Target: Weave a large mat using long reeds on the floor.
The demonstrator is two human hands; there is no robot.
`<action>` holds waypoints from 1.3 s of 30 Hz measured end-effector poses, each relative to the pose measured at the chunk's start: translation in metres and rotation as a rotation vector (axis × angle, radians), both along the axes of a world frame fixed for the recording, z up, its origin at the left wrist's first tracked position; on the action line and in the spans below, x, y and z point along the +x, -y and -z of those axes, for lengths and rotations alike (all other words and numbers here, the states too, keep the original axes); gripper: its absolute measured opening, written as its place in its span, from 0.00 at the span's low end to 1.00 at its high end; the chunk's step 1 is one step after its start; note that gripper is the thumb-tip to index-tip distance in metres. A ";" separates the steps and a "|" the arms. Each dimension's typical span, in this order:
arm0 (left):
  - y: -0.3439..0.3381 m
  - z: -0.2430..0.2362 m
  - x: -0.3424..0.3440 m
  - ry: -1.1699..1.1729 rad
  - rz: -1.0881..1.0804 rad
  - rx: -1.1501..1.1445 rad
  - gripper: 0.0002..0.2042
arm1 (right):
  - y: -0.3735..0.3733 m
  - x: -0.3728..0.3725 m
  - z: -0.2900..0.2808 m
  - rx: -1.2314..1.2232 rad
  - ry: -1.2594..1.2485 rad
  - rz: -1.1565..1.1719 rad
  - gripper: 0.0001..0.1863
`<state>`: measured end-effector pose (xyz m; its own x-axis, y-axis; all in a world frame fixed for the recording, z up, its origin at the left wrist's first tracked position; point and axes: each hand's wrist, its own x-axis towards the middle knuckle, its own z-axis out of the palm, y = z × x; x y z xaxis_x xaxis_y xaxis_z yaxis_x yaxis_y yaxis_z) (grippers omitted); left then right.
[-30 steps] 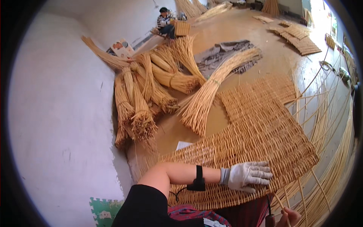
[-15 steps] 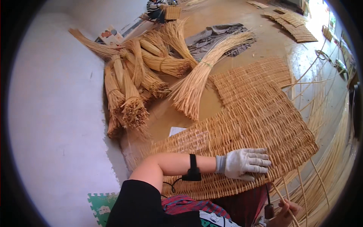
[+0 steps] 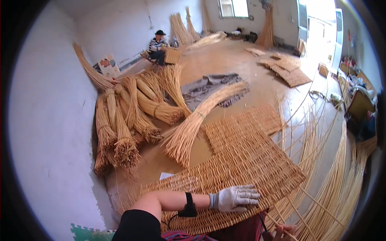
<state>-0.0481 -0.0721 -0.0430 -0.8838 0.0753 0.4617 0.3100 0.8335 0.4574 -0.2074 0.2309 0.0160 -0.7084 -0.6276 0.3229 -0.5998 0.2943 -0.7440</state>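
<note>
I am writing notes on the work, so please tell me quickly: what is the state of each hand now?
Left hand: open, gloved, lying flat on the woven panel.
Right hand: bare, fingers closed, apparently on a thin rod.

Woven wicker panel (image 3: 249, 166), one: golden brown, close rows of weave, long and flat, with a paler patch toward its left end. Lies slantwise in front of the person, its near edge over the lap; left hand (image 3: 237, 198), in a pale glove, spread flat upon it near the edge.

Rods (image 3: 301, 218), several: slender, straw-coloured, bare, jutting from the panel's near right edge, spaced apart and fanning outward; one lies at the fingers of the bare right hand (image 3: 285, 232).

Tool, dark-handled (image 3: 267, 236), one: thin black shank pointing up toward the panel's edge; handle just beside the right hand, partly cut off by the lower border.
</note>
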 end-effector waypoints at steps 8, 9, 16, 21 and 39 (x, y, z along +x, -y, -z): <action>-0.002 0.010 0.000 -0.009 -0.007 -0.008 0.27 | -0.004 -0.001 0.016 0.119 0.231 0.151 0.12; -0.002 0.012 -0.001 -0.007 -0.001 0.000 0.28 | -0.004 -0.001 0.017 0.115 0.232 0.155 0.12; -0.003 0.009 0.001 0.015 -0.034 -0.039 0.28 | -0.025 -0.007 0.017 -0.012 0.083 0.056 0.10; -0.003 0.003 0.001 0.017 -0.034 -0.048 0.27 | -0.030 0.002 0.040 0.002 -0.092 0.050 0.11; 0.006 -0.025 -0.008 0.153 0.084 -0.044 0.43 | -0.009 0.007 0.040 -0.188 0.919 -0.009 0.08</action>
